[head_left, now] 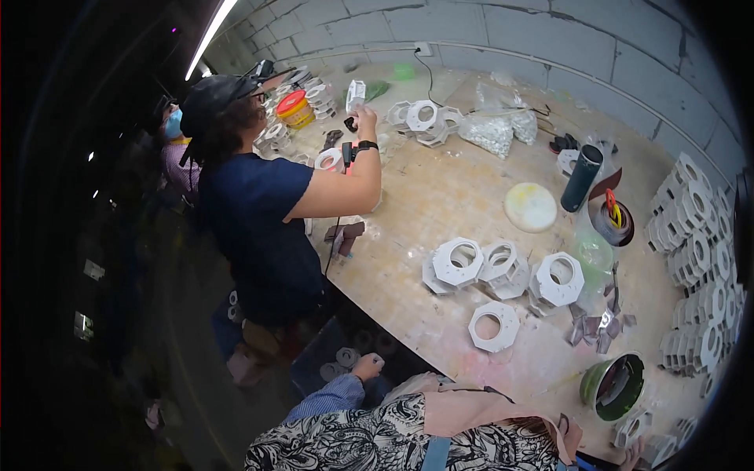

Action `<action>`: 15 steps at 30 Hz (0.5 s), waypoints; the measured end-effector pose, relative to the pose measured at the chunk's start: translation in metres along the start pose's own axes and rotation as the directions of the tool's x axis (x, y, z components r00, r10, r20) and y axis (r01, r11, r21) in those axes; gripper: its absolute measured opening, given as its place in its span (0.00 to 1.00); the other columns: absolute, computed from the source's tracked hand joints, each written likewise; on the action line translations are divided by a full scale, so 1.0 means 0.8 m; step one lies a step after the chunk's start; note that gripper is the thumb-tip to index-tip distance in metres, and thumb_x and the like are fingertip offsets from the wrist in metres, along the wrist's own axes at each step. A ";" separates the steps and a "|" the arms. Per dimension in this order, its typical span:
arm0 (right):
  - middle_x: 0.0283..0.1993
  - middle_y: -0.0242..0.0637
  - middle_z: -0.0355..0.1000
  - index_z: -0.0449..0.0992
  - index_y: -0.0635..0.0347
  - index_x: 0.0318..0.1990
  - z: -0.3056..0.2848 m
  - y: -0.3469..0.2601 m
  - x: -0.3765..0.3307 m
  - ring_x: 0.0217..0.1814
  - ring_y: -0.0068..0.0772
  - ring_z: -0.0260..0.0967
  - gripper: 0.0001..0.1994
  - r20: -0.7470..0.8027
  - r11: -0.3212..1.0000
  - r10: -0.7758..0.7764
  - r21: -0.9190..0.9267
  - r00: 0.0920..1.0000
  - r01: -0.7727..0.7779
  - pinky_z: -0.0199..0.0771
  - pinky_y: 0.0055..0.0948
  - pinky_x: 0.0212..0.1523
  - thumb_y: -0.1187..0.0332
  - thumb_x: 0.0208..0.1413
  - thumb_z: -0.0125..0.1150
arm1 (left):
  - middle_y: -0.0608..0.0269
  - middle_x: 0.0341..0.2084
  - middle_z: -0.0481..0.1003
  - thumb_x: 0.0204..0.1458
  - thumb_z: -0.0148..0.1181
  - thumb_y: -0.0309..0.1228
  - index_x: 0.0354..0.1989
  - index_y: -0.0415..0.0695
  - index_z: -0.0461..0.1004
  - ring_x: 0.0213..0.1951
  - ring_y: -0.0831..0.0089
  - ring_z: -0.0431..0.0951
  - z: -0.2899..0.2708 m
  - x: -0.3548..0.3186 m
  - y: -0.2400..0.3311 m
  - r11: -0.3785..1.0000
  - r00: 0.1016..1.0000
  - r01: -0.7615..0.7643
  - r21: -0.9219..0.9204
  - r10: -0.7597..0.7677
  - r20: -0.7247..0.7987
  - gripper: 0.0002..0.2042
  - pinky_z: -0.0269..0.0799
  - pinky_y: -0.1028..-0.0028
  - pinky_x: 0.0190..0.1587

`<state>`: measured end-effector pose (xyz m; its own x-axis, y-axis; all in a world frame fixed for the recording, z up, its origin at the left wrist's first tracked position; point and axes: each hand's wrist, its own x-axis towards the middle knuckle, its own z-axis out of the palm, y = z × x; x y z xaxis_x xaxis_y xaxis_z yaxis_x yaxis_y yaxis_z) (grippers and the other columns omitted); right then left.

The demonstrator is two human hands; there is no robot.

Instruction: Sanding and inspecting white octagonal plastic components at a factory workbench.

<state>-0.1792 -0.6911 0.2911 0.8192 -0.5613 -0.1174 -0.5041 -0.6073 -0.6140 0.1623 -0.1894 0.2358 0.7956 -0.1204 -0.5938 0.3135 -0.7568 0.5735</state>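
My left hand is beside the table's near edge, above a dark crate with white ring-shaped parts in it. Its fingers are curled in, and what they hold, if anything, is too small to make out. At the lower right, only some fingers of my right hand show, close to white octagonal parts; the rest of it is cut off or hidden. On the table ahead lie several white octagonal frames with round holes, among them a flat one and stacked ones.
A co-worker at the left holds up a white part. Tall stacks of white frames line the right side. A green bucket, sandpaper scraps, a dark bottle, a round pale disc and a yellow-red tub stand about.
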 end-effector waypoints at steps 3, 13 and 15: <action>0.43 0.52 0.72 0.72 0.57 0.49 -0.029 -0.062 0.015 0.43 0.52 0.69 0.18 0.260 0.967 0.175 -0.225 0.950 -0.116 0.68 0.42 0.45 0.56 0.58 0.47 | 0.57 0.23 0.76 0.49 0.54 0.35 0.35 0.37 0.74 0.23 0.69 0.77 0.010 -0.006 -0.028 0.996 0.996 0.082 -0.030 -0.081 0.036 0.12 0.73 0.70 0.29; 0.42 0.53 0.72 0.74 0.61 0.46 -0.017 -0.047 0.025 0.42 0.55 0.70 0.15 0.273 0.994 0.073 -0.103 0.959 -0.046 0.70 0.44 0.41 0.62 0.58 0.46 | 0.56 0.24 0.76 0.50 0.54 0.36 0.35 0.36 0.74 0.24 0.68 0.77 0.005 -0.020 -0.027 0.989 0.990 0.139 -0.045 -0.137 0.038 0.14 0.73 0.69 0.30; 0.42 0.53 0.72 0.74 0.62 0.45 -0.011 -0.041 0.026 0.42 0.55 0.70 0.15 0.282 0.996 0.056 -0.076 0.958 -0.036 0.70 0.45 0.40 0.63 0.59 0.46 | 0.57 0.23 0.76 0.50 0.54 0.36 0.35 0.36 0.74 0.23 0.69 0.77 0.002 -0.023 -0.017 0.986 0.988 0.152 -0.065 -0.150 0.032 0.13 0.73 0.70 0.29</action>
<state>-0.1479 -0.6880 0.3161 0.8334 -0.4134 -0.3667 -0.5526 -0.6277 -0.5483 0.1427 -0.1780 0.2377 0.7226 -0.0255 -0.6908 0.4640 -0.7228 0.5121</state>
